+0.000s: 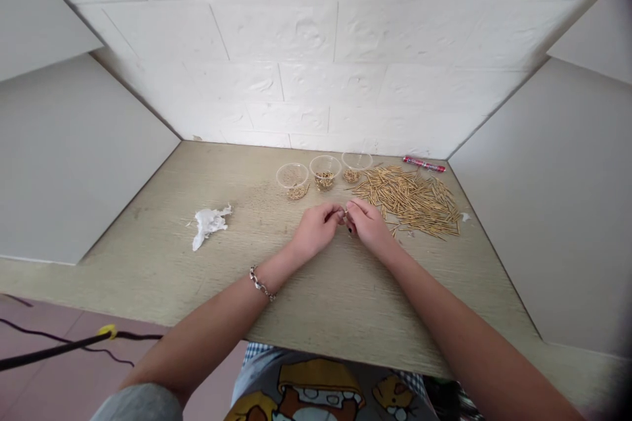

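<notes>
My left hand and my right hand meet fingertip to fingertip over the middle of the wooden table. Together they pinch one small gold pin, mostly hidden by the fingers. A bracelet sits on my left wrist. Just right of my right hand lies a heap of several gold pins. Beyond my hands stand three clear plastic cups: the left cup, the middle cup and the right cup, each holding small gold pieces.
A crumpled white tissue lies on the table's left part. A red pen rests by the back wall at the right. White panels close in both sides. A dark cable runs below the front edge.
</notes>
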`<state>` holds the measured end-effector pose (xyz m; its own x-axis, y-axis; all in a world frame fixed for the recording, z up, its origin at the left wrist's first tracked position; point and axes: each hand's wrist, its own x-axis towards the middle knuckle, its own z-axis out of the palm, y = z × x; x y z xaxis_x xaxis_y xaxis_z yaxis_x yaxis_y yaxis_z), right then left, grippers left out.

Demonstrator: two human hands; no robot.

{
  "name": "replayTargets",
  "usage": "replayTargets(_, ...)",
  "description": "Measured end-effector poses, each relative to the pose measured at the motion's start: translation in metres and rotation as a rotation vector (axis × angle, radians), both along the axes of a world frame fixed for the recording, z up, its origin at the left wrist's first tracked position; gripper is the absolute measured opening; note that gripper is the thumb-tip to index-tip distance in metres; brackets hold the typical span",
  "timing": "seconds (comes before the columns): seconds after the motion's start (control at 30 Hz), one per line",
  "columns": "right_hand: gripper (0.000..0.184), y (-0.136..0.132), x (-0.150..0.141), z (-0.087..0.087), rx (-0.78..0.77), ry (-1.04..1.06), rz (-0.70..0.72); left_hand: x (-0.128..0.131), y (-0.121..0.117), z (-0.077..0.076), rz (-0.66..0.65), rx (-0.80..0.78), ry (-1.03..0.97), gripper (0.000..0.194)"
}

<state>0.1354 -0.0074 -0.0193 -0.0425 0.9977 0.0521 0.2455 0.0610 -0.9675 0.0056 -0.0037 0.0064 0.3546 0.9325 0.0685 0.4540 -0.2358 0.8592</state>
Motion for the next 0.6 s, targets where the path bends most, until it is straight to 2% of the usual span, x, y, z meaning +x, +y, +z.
replayTargets(0.2, 0.029, 0.0017, 0.0042, -0.0007, -0.025, -0.023, 0.033, -0.0010, -0.0023, -0.0012, -0.006, 0.080, 0.075, 0.020)
replayTargets(0.4, 0.029, 0.0013, 0.0052, -0.0005, -0.101, 0.067, 0.081, -0.0017, -0.0020, -0.0009, 0.031, 0.062, 0.075, 0.020)
replayTargets(0.6, 0.031, 0.0006, 0.0066, 0.0010, -0.075, 0.065, 0.120, -0.0040, 0.0001, -0.0005, 0.033, 0.067, 0.089, 0.020)
